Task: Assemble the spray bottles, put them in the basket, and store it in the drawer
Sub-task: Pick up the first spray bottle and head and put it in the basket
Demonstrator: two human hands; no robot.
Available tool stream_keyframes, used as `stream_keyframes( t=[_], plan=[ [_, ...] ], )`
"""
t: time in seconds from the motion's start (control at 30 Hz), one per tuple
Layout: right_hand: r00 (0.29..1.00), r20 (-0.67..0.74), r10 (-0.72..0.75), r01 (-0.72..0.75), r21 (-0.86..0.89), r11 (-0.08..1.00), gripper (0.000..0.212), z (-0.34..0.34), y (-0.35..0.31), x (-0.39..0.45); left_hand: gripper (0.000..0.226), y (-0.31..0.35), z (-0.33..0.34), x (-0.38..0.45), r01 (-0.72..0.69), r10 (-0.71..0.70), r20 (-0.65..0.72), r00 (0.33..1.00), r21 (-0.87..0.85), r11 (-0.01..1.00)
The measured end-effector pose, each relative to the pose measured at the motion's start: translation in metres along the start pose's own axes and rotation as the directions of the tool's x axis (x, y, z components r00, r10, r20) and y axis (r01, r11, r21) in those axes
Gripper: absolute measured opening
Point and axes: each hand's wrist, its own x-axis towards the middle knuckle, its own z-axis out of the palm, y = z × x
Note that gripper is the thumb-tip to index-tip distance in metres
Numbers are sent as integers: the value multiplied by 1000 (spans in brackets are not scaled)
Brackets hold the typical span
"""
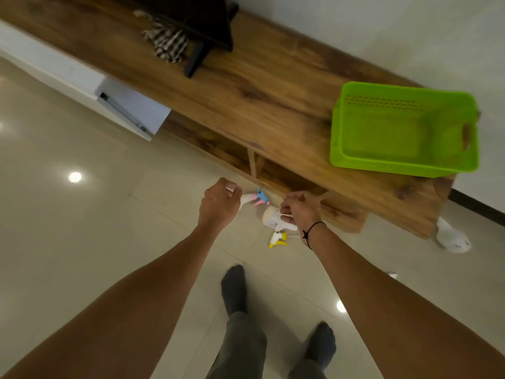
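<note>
Nearest the camera, two feet in dark socks [235, 288] are standing on the pale tiled floor [82, 242], with grey trouser legs above them. Both bare forearms are reaching forward over the floor towards the wooden worktop [259, 86].

The left hand [220, 205] is curling its grip around the neck end of a white spray bottle [245, 200], whose pink and blue trigger head [261, 198] is pointing towards the worktop's near edge. The right hand [300, 212], wearing a black cord [310, 233] at the wrist, is closing its grip on a second white bottle [272, 218]; a thin tube is showing beside its fingers. A yellow and white trigger head [278, 239] is lying on the floor just below that bottle. Another white bottle [451, 236] is lying on the floor by the worktop's right end.

Farther off, the green basket [404, 129] is sitting on the worktop near its right end. A white drawer [131, 110] is standing open at the left below the worktop. At the far edge, a striped cloth [166, 42] is lying beside a black stand [207, 31].
</note>
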Motion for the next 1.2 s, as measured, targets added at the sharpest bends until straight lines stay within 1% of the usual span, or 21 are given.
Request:
stream_keyframes(
  t=[0.1,0.27,0.37,0.47,0.5,0.53,0.63,0.77,0.83,0.9,0.97,1.1,1.2],
  plan=[
    [999,26,25,-25,-8,1000,28,32,15,21,32,-30,7,19,27,-27,22,999,24,999],
    [998,38,47,-47,-1,999,25,79,48,68,49,-80,39,54,-41,35,53,998,130,991],
    [994,62,85,-84,-18,996,24,102,73,103,57,-105,62,75,-53,38,82,996,190,980],
    [988,69,136,-134,-36,990,11,123,95,136,68,-127,84,95,-63,36,112,993,254,965],
    [986,62,158,-156,-32,987,11,129,102,148,72,-133,93,103,-71,39,122,992,270,960],
    [981,63,183,-182,-27,983,18,136,108,159,78,-139,100,112,-82,43,136,990,294,952],
    [965,71,251,-250,-18,968,46,156,126,189,96,-157,120,142,-130,62,191,980,368,921],
    [949,98,300,-311,120,943,58,174,145,216,112,-179,145,178,-192,76,293,953,394,899],
    [945,108,310,-325,177,929,66,182,153,227,112,-190,156,191,-200,65,322,944,407,891],
    [941,126,315,-334,189,923,70,187,157,233,107,-200,164,196,-180,39,314,949,435,882],
    [935,157,319,-337,107,935,64,186,160,230,106,-209,169,193,-135,8,290,957,422,897],
    [910,215,355,-351,-55,935,53,180,169,202,104,-225,156,157,40,-104,248,963,248,968],
    [917,224,329,-301,-152,942,46,171,166,163,102,-225,135,112,149,-172,210,962,124,981]
  ],
)
